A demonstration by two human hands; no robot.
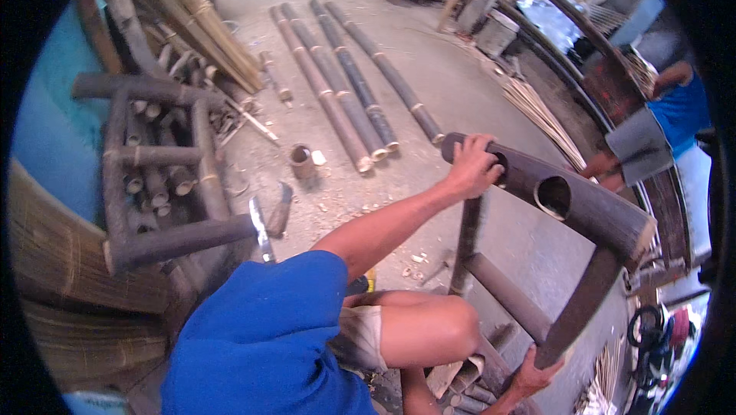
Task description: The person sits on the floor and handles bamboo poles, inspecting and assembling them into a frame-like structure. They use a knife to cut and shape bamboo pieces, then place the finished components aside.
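Observation:
A dark bamboo frame (590,212) is tilted in front of me; its thick top pole has round holes cut in it, and two legs joined by a crossbar (506,296) run down from it. My left hand (475,166) is closed over the top pole near its far end, beside one hole. Lower down, my right hand (537,373) wraps the bottom of the nearer leg (583,307); some of its fingers are hidden behind the bamboo. My bent knee is close to the frame's left side.
Several long bamboo poles (337,85) lie on the floor ahead. Another bamboo frame (157,154) stands left, by a shiny blade (261,229) and a short bamboo tube (302,162). Wood chips litter the floor. Another person in blue (682,112) is at right, near a bundle of thin sticks (540,116).

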